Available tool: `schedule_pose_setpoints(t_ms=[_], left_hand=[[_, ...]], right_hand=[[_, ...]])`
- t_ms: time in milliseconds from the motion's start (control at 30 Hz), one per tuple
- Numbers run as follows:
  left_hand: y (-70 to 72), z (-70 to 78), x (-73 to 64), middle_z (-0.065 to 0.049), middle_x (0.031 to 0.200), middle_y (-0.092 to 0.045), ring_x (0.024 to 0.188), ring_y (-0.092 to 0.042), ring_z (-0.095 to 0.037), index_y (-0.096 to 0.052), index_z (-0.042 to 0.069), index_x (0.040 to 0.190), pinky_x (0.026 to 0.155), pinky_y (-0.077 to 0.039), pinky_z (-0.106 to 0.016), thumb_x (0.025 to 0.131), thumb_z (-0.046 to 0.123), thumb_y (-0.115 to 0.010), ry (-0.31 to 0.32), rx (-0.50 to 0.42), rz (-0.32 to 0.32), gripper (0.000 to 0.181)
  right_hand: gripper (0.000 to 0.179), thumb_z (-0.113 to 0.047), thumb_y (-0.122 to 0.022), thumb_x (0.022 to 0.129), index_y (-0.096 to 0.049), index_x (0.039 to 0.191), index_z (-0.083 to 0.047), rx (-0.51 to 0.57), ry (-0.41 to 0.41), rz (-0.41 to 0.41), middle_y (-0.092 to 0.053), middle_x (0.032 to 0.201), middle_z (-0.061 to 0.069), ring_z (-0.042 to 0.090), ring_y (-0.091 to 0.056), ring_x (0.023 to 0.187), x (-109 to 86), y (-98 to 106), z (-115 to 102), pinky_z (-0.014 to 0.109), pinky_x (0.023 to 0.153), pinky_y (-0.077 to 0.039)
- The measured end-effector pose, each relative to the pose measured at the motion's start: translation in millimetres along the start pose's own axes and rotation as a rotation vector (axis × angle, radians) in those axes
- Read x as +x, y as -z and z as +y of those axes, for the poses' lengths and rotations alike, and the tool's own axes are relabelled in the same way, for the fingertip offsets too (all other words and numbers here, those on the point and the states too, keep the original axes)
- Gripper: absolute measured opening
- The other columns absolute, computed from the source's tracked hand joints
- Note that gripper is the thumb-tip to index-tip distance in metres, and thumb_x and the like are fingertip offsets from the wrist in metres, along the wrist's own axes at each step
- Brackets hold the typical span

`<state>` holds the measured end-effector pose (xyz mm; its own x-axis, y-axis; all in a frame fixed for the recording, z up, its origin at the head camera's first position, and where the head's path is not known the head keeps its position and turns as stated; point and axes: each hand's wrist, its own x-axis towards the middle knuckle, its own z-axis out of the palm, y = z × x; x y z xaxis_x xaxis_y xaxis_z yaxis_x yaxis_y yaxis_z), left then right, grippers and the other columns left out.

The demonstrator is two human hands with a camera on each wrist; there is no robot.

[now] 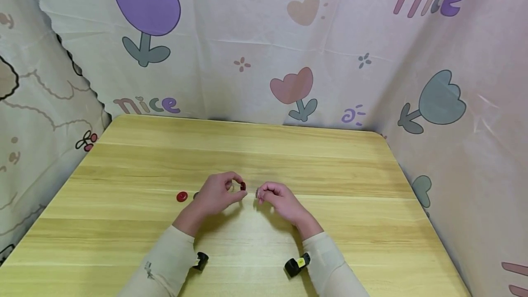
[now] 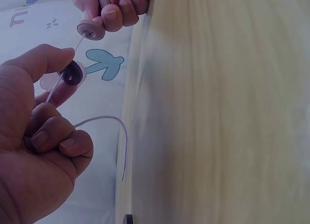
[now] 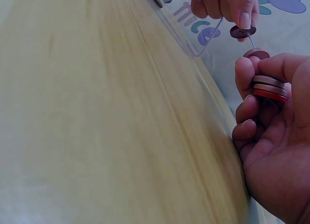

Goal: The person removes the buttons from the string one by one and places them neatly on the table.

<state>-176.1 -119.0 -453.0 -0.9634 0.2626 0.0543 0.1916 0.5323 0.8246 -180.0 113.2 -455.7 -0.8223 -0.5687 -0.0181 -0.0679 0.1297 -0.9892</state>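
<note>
Between thumb and index finger, my left hand pinches a dark red button by its edge. A thin pale cord runs through this button, its loose tail hanging out past the curled lower fingers. The same cord leads across to a brownish button at the fingertips of my right hand. Inside that hand's curled fingers a small stack of buttons, brownish and red, is held. Both hands face each other a short gap apart, over the middle of the table.
A red button lies on the wooden table left of my left hand. Closer to that wrist, a dark button is partly hidden. Printed cloth hangs behind and beside the table.
</note>
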Motion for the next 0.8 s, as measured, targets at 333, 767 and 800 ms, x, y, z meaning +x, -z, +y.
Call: schedule_pose_setpoints(t_ms=[333,767,800], left_hand=[[7.2,-2.7,-0.9,0.002,0.061,-0.031,0.050,-0.029,-0.012,-0.070,0.017,0.101,0.050,-0.028,-0.027,0.086,0.022,-0.080,0.020,-0.011,0.018,0.018],[16.5,-6.6,-2.7,0.003,0.061,-0.030,0.050,-0.028,-0.013,-0.070,0.015,0.102,0.051,-0.028,-0.029,0.085,0.023,-0.081,0.051,-0.004,0.043,0.022],[17.3,-6.9,-2.8,0.003,0.061,-0.029,0.050,-0.028,-0.013,-0.070,0.015,0.102,0.051,-0.027,-0.029,0.085,0.023,-0.081,0.052,-0.004,0.045,0.022]], right_hand=[[0.021,0.001,-0.045,0.102,-0.056,0.104,0.019,0.021,0.002,0.004,-0.056,0.100,0.040,0.045,-0.053,0.110,-0.8,-0.4,-0.6,0.044,0.102,-0.036],[0.020,0.001,-0.046,0.102,-0.058,0.104,0.017,0.008,-0.004,0.012,-0.058,0.099,0.038,0.040,-0.055,0.110,-0.9,-0.5,0.3,0.045,0.103,-0.036],[0.021,0.001,-0.046,0.102,-0.058,0.104,0.018,0.009,-0.004,0.010,-0.058,0.099,0.038,0.041,-0.055,0.111,-0.8,-0.5,0.0,0.045,0.103,-0.036]])
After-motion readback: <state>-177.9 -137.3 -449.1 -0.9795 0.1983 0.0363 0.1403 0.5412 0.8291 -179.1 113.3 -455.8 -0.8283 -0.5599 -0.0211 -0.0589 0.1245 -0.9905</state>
